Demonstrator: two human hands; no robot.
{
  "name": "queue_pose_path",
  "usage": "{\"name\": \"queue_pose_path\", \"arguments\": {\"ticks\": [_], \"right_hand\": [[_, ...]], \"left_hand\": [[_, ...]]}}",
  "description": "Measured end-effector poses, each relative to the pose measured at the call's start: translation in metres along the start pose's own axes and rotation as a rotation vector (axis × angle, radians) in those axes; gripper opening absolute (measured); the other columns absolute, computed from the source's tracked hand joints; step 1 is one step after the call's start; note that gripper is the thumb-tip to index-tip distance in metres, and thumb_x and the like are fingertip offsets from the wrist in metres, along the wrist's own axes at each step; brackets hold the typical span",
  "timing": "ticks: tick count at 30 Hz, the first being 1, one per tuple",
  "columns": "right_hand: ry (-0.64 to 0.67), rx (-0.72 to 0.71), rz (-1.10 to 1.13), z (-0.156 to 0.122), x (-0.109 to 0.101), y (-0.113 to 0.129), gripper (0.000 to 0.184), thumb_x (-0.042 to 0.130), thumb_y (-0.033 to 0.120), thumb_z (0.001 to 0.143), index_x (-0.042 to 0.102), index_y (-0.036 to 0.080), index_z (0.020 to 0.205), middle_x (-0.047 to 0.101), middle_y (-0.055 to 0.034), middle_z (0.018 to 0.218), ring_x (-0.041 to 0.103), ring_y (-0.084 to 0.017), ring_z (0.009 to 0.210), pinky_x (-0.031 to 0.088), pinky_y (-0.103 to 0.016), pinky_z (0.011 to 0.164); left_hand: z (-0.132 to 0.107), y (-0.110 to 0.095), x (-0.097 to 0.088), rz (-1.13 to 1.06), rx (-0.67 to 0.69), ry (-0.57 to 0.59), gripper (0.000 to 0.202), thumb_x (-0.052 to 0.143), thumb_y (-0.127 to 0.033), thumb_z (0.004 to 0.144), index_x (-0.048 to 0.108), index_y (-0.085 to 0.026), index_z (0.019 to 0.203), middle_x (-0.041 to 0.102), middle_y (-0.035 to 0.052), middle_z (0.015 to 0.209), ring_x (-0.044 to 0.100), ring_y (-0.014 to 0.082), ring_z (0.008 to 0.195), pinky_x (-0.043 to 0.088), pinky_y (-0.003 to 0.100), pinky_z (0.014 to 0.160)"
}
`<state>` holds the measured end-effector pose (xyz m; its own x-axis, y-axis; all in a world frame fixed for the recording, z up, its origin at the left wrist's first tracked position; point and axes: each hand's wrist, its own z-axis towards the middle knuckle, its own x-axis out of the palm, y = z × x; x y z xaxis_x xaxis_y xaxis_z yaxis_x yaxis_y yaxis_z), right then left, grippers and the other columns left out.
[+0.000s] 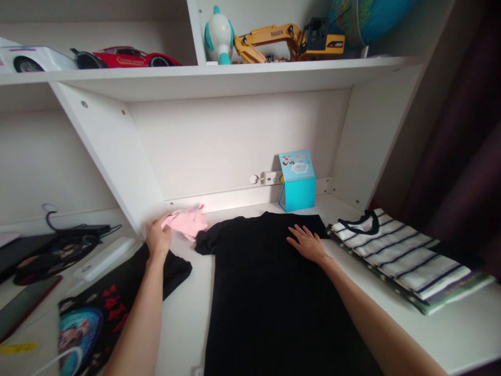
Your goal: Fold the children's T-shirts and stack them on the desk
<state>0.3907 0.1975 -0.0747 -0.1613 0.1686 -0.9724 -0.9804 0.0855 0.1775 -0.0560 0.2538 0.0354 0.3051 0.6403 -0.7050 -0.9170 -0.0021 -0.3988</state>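
A black T-shirt (258, 292) lies spread on the white desk, its near end running out of the frame. My right hand (307, 243) rests flat on its upper right part, fingers spread. At the back left, my left hand (158, 236) is closed on the left end of a pink cloth (186, 222); its exact kind I cannot make out. The cloth's right end reaches the T-shirt's left sleeve. Under my left forearm lies a black printed garment (129, 282) with red shapes and a round blue picture.
A folded stack with a striped shirt (399, 250) on top lies at the right. A blue desk calendar (299, 190) stands by the back wall near a socket (271, 178). A phone (27, 305) lies at left. Overhead, a shelf (250, 78) holds toys, including an excavator (291, 39).
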Motion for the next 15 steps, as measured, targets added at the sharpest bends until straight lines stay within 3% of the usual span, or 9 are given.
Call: {"name": "queue_pose_path", "arguments": {"ticks": [3, 6, 8, 10, 12, 13, 15], "right_hand": [[-0.003, -0.001, 0.001, 0.0, 0.001, -0.001, 0.054, 0.028, 0.054, 0.088, 0.035, 0.03, 0.136, 0.03, -0.0006, 0.144, 0.023, -0.028, 0.132, 0.024, -0.051, 0.102], [-0.011, 0.003, -0.001, 0.0, 0.002, -0.001, 0.054, 0.028, 0.054, 0.088, 0.036, 0.03, 0.136, 0.03, -0.0004, 0.144, 0.023, -0.027, 0.132, 0.023, -0.05, 0.102], [-0.013, 0.006, -0.005, 0.0, 0.002, -0.001, 0.054, 0.028, 0.053, 0.088, 0.036, 0.029, 0.136, 0.03, -0.0004, 0.144, 0.023, -0.027, 0.132, 0.023, -0.05, 0.103], [-0.012, 0.008, -0.008, 0.0, 0.002, 0.0, 0.054, 0.028, 0.053, 0.088, 0.036, 0.029, 0.136, 0.03, -0.0007, 0.144, 0.023, -0.027, 0.132, 0.023, -0.05, 0.102], [-0.011, 0.012, -0.011, 0.0, 0.001, 0.0, 0.053, 0.028, 0.052, 0.089, 0.036, 0.029, 0.136, 0.03, -0.0011, 0.145, 0.023, -0.028, 0.132, 0.023, -0.051, 0.102], [-0.011, 0.014, -0.013, 0.0, 0.001, 0.001, 0.053, 0.027, 0.052, 0.089, 0.035, 0.029, 0.136, 0.029, -0.0013, 0.145, 0.023, -0.028, 0.132, 0.022, -0.051, 0.102], [-0.008, 0.016, -0.017, -0.001, 0.0, 0.002, 0.053, 0.027, 0.051, 0.089, 0.035, 0.029, 0.137, 0.029, -0.0011, 0.145, 0.022, -0.027, 0.132, 0.022, -0.05, 0.103]], "left_hand": [[0.005, 0.002, -0.036, -0.022, 0.058, -0.215, 0.041, 0.039, -0.008, 0.079, 0.061, -0.018, 0.112, 0.056, 0.008, 0.101, 0.048, 0.0229, 0.109, 0.039, 0.036, 0.097], [0.002, 0.01, -0.064, 0.027, -0.101, -0.334, 0.033, 0.045, -0.016, 0.079, 0.062, -0.016, 0.108, 0.045, 0.0124, 0.122, 0.036, 0.0344, 0.121, 0.033, 0.053, 0.098], [0.0, 0.01, -0.075, 0.079, -0.18, -0.413, 0.033, 0.049, -0.02, 0.079, 0.062, -0.017, 0.109, 0.035, 0.0136, 0.133, 0.02, 0.0438, 0.128, 0.023, 0.066, 0.096], [0.0, -0.001, -0.076, 0.093, -0.114, -0.439, 0.036, 0.046, -0.019, 0.079, 0.06, -0.018, 0.112, 0.039, 0.0125, 0.132, 0.019, 0.0427, 0.129, 0.018, 0.068, 0.097], [0.0, -0.02, -0.064, 0.006, 0.047, -0.324, 0.038, 0.041, -0.016, 0.081, 0.057, -0.016, 0.115, 0.049, 0.011, 0.125, 0.036, 0.032, 0.123, 0.026, 0.055, 0.101], [-0.001, -0.032, -0.053, -0.066, 0.132, -0.206, 0.038, 0.039, -0.016, 0.081, 0.056, -0.016, 0.116, 0.054, 0.0097, 0.121, 0.044, 0.0263, 0.118, 0.03, 0.047, 0.102], [-0.01, -0.054, -0.022, -0.194, 0.293, 0.135, 0.039, 0.037, -0.021, 0.083, 0.055, -0.015, 0.117, 0.057, 0.0082, 0.119, 0.05, 0.0186, 0.112, 0.035, 0.033, 0.101]]}}
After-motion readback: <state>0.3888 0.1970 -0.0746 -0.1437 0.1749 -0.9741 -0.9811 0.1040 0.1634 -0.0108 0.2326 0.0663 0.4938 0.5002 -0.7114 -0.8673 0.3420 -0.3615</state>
